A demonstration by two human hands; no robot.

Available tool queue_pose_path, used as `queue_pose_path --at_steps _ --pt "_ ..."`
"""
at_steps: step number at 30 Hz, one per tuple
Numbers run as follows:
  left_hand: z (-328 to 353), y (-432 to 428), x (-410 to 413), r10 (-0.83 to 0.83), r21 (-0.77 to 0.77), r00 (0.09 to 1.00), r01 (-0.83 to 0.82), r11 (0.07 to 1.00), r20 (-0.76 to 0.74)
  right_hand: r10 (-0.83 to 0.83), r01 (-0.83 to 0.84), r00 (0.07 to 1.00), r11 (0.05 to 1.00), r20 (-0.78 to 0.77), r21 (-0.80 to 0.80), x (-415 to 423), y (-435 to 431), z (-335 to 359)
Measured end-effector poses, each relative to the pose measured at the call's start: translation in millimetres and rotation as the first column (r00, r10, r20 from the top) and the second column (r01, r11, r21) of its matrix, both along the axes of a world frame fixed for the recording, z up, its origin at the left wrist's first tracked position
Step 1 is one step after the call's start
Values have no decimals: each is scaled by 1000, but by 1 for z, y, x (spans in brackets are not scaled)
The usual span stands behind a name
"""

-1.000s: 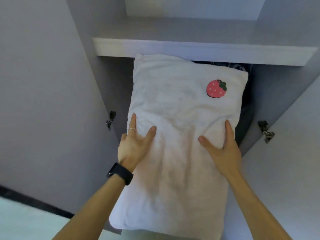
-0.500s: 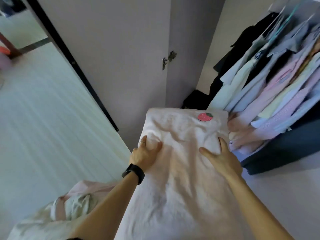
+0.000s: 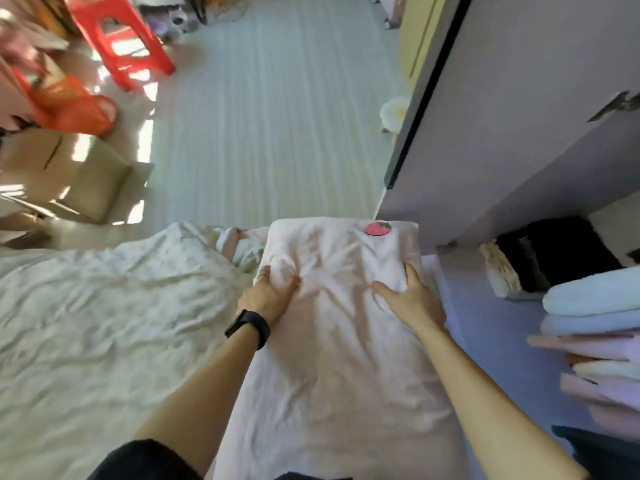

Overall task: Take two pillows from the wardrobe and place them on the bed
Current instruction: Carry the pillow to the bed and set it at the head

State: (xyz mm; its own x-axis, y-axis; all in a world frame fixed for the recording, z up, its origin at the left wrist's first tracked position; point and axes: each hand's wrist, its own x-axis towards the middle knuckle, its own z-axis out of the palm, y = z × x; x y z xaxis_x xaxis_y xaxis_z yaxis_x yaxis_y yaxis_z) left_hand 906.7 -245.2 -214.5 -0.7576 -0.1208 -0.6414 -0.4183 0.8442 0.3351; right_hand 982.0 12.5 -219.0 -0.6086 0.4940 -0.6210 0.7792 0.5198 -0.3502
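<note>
Could clip the wardrobe door (image 3: 519, 109) with the pillow's far right corner, which sits just beside the door's lower edge. Could also sag and slip, soft as it looks. Pillow (image 3: 339, 341) held out flat, beside the bed (image 3: 104, 323) and not yet on it. Left hand (image 3: 266, 296) bunching cloth in curled fingers; right hand (image 3: 412, 303) spread over the pillow's right edge. Both forearms stretched forward.

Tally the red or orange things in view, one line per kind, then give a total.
Red plastic stool: 1
Orange bag: 1
Strawberry patch on the pillow: 1
Total: 3
</note>
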Motion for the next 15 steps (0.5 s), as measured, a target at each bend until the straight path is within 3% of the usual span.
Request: queue_pose_path --at_steps 8,15 --pt "7 -82 -28 373 17 928 -373 928 -11 342 -342 939 940 -44 23 -124 -79 3" --pt "17 -114 -137 492 115 865 -481 869 -98 418 -405 899 907 -129 121 -257 -114 29"
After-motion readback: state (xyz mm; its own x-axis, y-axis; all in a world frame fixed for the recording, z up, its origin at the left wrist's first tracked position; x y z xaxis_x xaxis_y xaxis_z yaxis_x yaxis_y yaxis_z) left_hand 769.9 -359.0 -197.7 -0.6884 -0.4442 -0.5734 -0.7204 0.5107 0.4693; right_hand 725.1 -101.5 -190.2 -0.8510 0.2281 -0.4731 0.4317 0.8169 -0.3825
